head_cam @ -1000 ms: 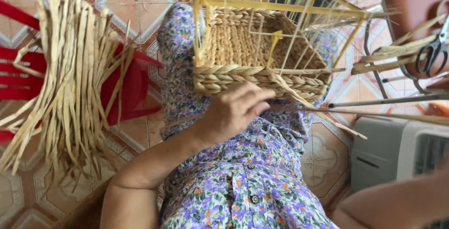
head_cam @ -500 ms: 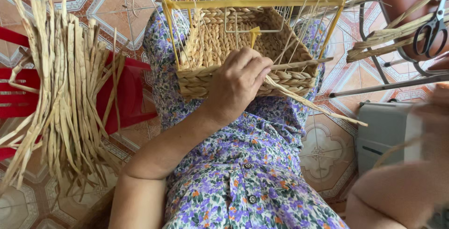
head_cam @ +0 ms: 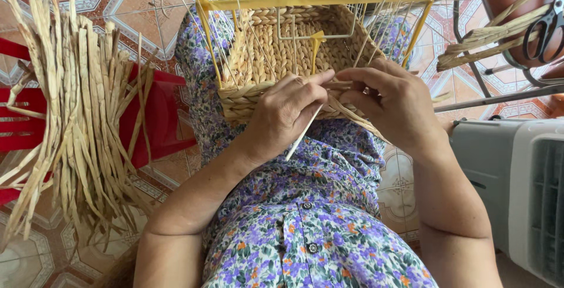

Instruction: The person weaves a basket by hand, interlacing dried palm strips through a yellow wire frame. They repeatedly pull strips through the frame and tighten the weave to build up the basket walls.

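Right hand (head_cam: 390, 103) has joined left hand (head_cam: 288, 111) — both pinching basket (head_cam: 276, 53) strands.

Patterned tiled floor (head_cam: 141, 6), red plastic stool (head_cam: 158, 117) standing on it, grey-white appliance (head_cam: 517, 188) at right

Both hands meet at the near rim of a half-woven straw basket (head_cam: 294, 59) built on a yellow wire frame (head_cam: 317, 0), resting on a lap in a floral dress. The left hand (head_cam: 288, 114) pinches a pale strand (head_cam: 302, 135); the right hand (head_cam: 390, 103) grips the braided edge (fingers curled). Dried straw strips (head_cam: 70, 117) drape over a red chair (head_cam: 155, 117) on the left.
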